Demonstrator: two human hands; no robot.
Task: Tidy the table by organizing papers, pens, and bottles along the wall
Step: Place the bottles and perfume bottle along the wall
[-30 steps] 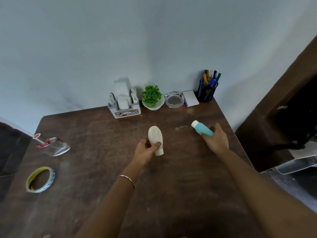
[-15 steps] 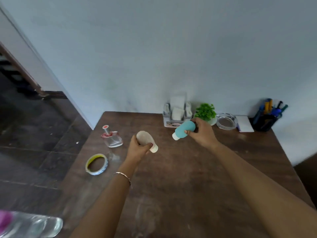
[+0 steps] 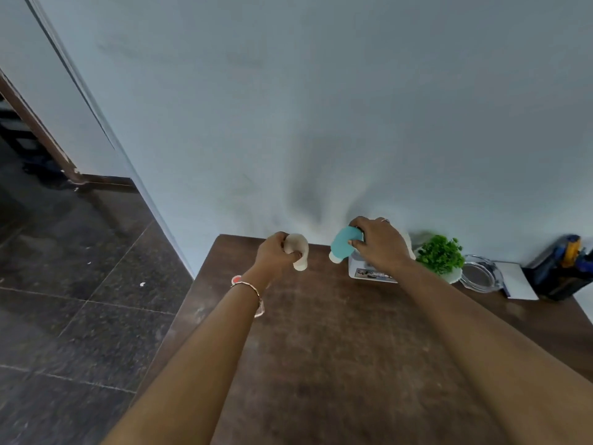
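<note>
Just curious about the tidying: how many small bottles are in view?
2. A cream bottle in the left hand, a teal bottle in the right hand, both held near the wall. A red-capped thing half hidden behind the left wrist may be a third.

A dark wooden table (image 3: 353,364) meets a pale wall (image 3: 321,107) (dark tiled floor (image 3: 64,316) left).

**A:** Back edge of the tabletop (image 3: 337,348), against the wall (image 3: 321,123). What's the order?

**B:** From the left: left hand (image 3: 272,255) holding the first bottle (image 3: 298,252), then right hand (image 3: 378,245) holding the second bottle (image 3: 341,245), near each other but apart.

**A:** And right of that?

**B:** Napkin holder (image 3: 369,273) beneath the right hand, then plant (image 3: 439,253), glass dish (image 3: 479,276), notepad (image 3: 518,281), pen cup (image 3: 561,274) at the far right.
</note>
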